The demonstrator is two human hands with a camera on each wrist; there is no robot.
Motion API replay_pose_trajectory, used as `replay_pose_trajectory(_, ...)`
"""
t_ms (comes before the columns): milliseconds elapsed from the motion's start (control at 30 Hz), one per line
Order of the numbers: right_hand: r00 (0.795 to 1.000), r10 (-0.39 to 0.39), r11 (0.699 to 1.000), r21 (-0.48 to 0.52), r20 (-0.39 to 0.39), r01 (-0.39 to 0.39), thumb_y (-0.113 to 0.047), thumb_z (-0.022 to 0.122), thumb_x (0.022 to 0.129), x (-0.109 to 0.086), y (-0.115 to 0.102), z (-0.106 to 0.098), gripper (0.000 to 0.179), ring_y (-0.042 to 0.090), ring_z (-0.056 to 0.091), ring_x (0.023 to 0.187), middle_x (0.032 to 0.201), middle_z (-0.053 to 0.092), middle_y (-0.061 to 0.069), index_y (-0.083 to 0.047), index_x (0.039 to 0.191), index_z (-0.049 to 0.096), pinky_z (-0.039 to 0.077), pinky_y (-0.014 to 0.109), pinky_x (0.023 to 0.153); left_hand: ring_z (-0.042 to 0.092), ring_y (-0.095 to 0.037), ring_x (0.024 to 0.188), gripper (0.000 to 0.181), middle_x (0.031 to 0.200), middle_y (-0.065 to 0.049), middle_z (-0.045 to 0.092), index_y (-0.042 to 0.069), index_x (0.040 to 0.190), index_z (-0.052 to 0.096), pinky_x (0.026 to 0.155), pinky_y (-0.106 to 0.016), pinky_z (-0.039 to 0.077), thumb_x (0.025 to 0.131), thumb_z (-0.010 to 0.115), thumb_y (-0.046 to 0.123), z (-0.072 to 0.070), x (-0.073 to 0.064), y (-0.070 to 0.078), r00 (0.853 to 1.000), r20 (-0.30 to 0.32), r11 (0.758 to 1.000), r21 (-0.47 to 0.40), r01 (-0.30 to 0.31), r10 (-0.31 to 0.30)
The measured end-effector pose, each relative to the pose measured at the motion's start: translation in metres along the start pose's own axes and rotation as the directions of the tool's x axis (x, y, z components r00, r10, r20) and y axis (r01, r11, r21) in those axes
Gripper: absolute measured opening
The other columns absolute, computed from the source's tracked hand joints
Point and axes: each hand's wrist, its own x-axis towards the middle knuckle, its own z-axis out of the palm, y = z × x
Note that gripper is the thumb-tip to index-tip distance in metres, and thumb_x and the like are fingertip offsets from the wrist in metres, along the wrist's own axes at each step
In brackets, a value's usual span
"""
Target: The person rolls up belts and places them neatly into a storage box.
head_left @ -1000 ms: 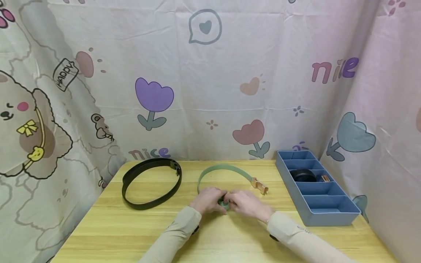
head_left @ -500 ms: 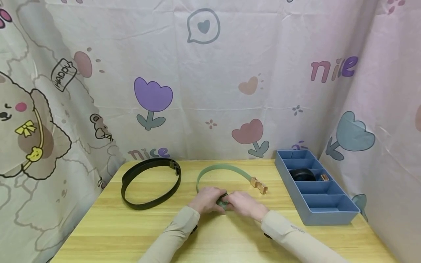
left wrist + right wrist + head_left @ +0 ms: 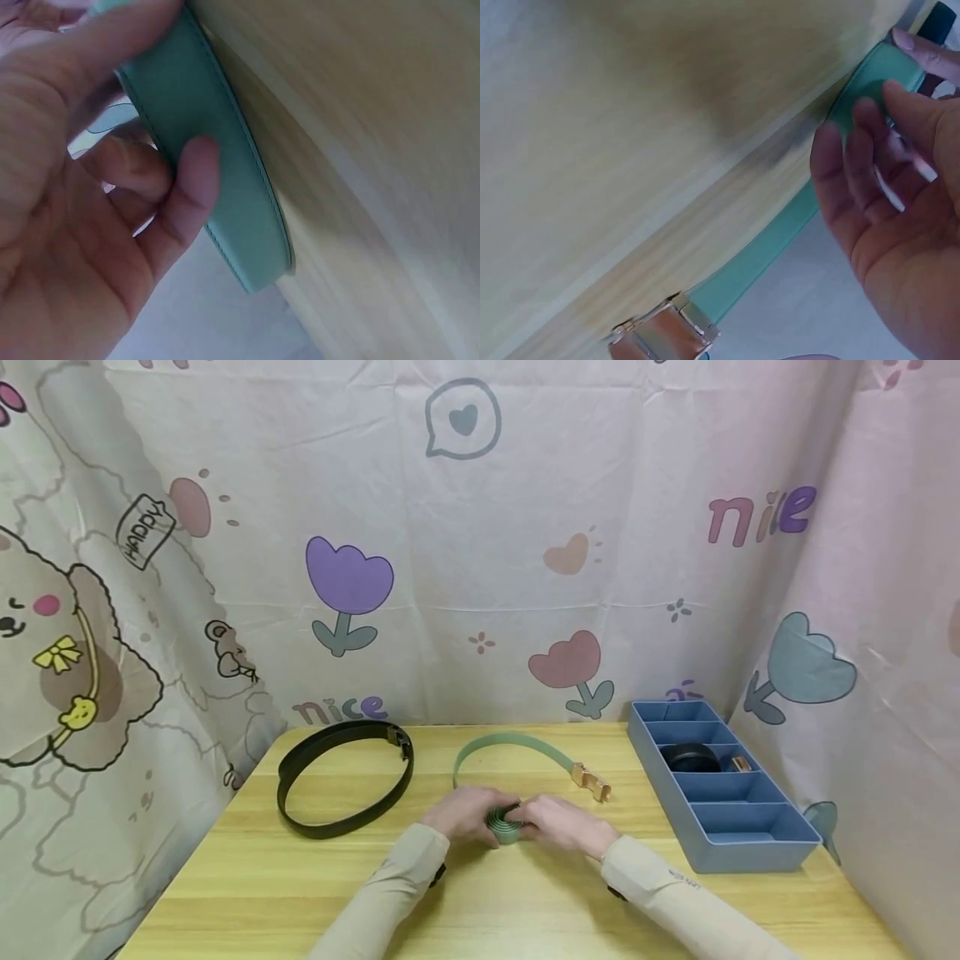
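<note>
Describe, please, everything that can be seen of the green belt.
The green belt is a flat strap that looks like leather, with stitching along its edges. It stands on edge on the wooden-looking table, partly wound into a spiral coil. The unwound part arcs away and to the right, ending in a shiny, rose-gold buckle that looks metallic. The person's left grip and right grip hold the coil from its two sides and hide part of it.

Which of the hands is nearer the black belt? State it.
Left. The left hand is to the right of the black belt, apart from it; the right hand is farther right, across the green coil.
</note>
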Motion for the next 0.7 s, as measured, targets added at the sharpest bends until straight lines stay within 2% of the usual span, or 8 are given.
replay_pose_trajectory(200,0.998,0.048,0.996,-0.068,-0.047,-0.051,-0.022,0.072,0.088,0.0009,-0.0072,0.0025,0.019,0.005,0.054,0.084,0.098,0.055,-0.004,-0.015,0.106,0.073,0.049,0.021,0.074,0.058,-0.002,0.086,0.055,0.097,0.013,0.067,0.028,0.111,0.065,0.082,-0.024,0.050,0.063,0.091,0.034,0.0010,0.0039,-0.0003,0.999,-0.010,0.999,-0.008,0.045,-0.045)
replay_pose_trajectory(300,0.998,0.030,0.997,-0.072,-0.060,-0.034,-0.021,0.073,0.088,0.0038,-0.0101,0.0045,0.022,0.006,0.056,0.088,0.102,0.055,-0.001,-0.012,0.107,0.074,0.050,0.020,0.076,0.056,-0.003,0.082,0.050,0.092,0.011,0.064,0.026,0.102,0.065,0.078,-0.023,0.049,0.061,0.092,0.038,0.0022,0.0041,-0.0010,0.998,-0.020,0.998,-0.024,0.065,-0.066)
replay_pose_trajectory(400,0.998,0.009,0.997,-0.072,-0.069,-0.014,-0.020,0.073,0.087,0.0059,-0.0106,0.0071,0.020,0.006,0.057,0.090,0.104,0.057,0.000,-0.010,0.105,0.074,0.050,0.019,0.078,0.054,-0.004,0.082,0.050,0.093,0.010,0.062,0.024,0.101,0.065,0.077,-0.022,0.048,0.061,0.092,0.040,0.0043,0.0034,-0.0021,0.996,-0.038,0.996,-0.033,0.080,-0.081)
replay_pose_trajectory(500,0.997,0.005,0.999,-0.052,-0.072,-0.009,-0.020,0.072,0.088,0.0068,-0.0095,0.0088,0.018,0.005,0.058,0.091,0.102,0.058,-0.001,-0.011,0.103,0.074,0.050,0.017,0.078,0.055,-0.004,0.084,0.050,0.096,0.010,0.062,0.024,0.103,0.066,0.079,-0.022,0.049,0.063,0.091,0.040,0.0067,0.0023,-0.0040,0.996,-0.059,0.997,-0.026,0.068,-0.070)
replay_pose_trajectory(600,0.997,-0.005,1.000,-0.016,-0.077,0.004,-0.019,0.072,0.087,0.0068,-0.0077,0.0084,0.016,0.004,0.058,0.090,0.100,0.059,-0.002,-0.011,0.101,0.074,0.050,0.016,0.078,0.057,-0.003,0.087,0.046,0.098,0.011,0.064,0.024,0.103,0.065,0.082,-0.022,0.049,0.065,0.090,0.033,0.0078,0.0008,-0.0060,0.997,-0.066,0.999,-0.024,0.038,-0.039)
replay_pose_trajectory(700,0.997,-0.039,0.999,-0.016,-0.069,0.038,-0.020,0.072,0.087,0.0062,-0.0057,0.0070,0.014,0.004,0.057,0.089,0.100,0.060,-0.002,-0.012,0.099,0.073,0.050,0.016,0.078,0.057,-0.002,0.088,0.045,0.097,0.014,0.065,0.025,0.102,0.064,0.084,-0.023,0.048,0.066,0.089,0.022,0.0066,-0.0011,-0.0075,0.999,-0.045,0.999,-0.039,0.028,-0.030)
